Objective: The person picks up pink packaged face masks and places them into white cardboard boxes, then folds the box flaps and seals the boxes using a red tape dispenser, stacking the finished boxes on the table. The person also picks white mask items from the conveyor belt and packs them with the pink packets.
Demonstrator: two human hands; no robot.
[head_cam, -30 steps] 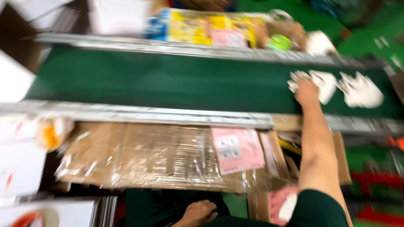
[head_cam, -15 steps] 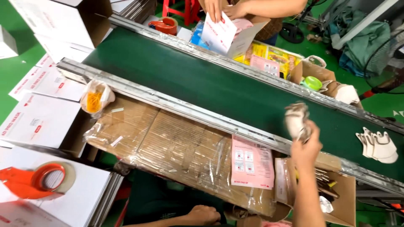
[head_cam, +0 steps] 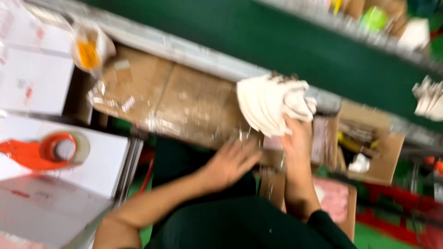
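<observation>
My right hand [head_cam: 297, 138] grips a stack of white gloves [head_cam: 270, 103] and holds it over the cardboard-covered worktop [head_cam: 184, 99] in front of the green conveyor belt [head_cam: 286, 44]. My left hand [head_cam: 230, 163] is raised just below and left of the stack, fingers spread, holding nothing. Another bundle of white gloves [head_cam: 429, 99] lies on the belt at the far right. The picture is blurred.
An orange tape dispenser [head_cam: 44, 150] rests on white boxes [head_cam: 32, 78] at the left. A small bag with orange contents [head_cam: 87, 50] sits by the belt's metal rail. An open cardboard box [head_cam: 369, 147] with odds and ends stands at the right.
My right hand has brought the glove stack off the belt and down over the worktop. My left hand has come up from my lap toward it. The camera has tilted down.
</observation>
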